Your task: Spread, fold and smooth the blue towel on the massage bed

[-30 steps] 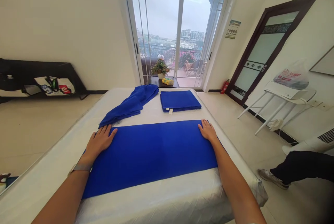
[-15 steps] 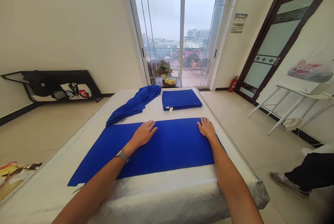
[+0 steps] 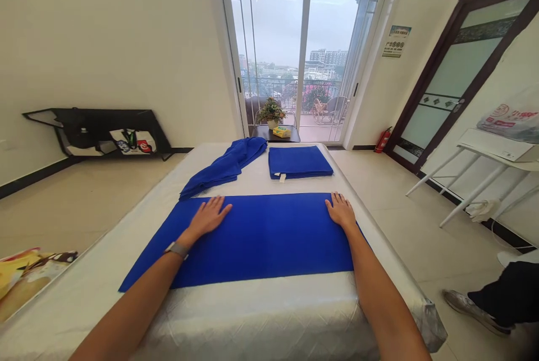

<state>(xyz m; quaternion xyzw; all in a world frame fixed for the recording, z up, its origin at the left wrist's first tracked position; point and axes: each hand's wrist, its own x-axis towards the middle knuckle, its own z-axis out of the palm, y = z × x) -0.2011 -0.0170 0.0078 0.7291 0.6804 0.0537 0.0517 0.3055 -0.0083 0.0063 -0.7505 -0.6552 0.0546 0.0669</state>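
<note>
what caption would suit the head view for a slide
Bare left hand and right hand rest on a long, flat blue cloth, with a thick, folded blue fabric bundle beyond.

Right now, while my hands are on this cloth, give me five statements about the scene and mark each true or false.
1. The left hand and right hand both rest on the wide blue cloth. True.
2. The crumpled cloth lies on the floor. False: it lies on the mattress.
3. The folded stack has a white tag at its near edge. True.
4. The wristband is on the right wrist. False: it is on the left.
5. In the picture, the fire extinguisher stands left of the door. True.
</note>
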